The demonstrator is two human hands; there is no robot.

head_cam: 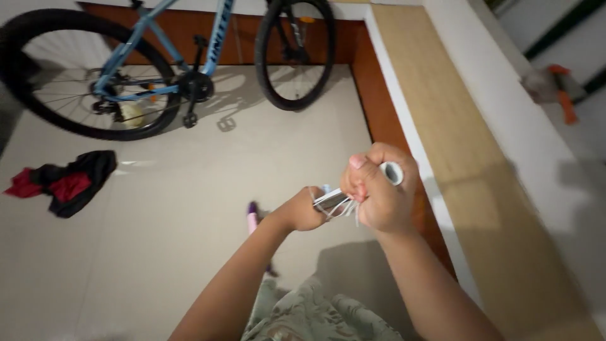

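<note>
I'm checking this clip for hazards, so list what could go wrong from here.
1. The right hand and left hand grip a bundle of thin white strands and a white tube end; loose strands may slip or tangle.
2. A purple object lies on the floor right below the hands, easy to step on.
3. The crumpled red-and-black cloth could trip someone.

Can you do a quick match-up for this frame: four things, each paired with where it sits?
Things:
1. bicycle
2. red and black cloth
3. pale tube
4. purple thing

Places:
A. on the floor beyond the left hand
B. clenched in the right hand
C. crumpled on the floor at the left
D. standing by the far wall

Pairs: 1-D, 2-C, 3-B, 4-A
</note>
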